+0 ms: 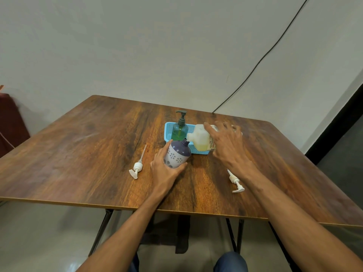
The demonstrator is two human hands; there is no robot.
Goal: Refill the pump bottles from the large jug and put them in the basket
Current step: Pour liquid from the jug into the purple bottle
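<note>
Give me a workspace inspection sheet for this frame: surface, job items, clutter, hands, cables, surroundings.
Surface: wooden table, no spill seen.
Job's things: purple bottle tilted, neck open; large jug tipped toward it, yellowish liquid inside; green pump bottle upright in the blue basket; left pump head and right pump head lying loose on the table.
Clutter: nothing seen.
Hands: left hand grips the purple bottle; right hand holds the large jug, fingers spread over it.
Cables: black cable runs down the wall to behind the table's far edge.
Surroundings: pale wall; dark red cloth at left.
</note>
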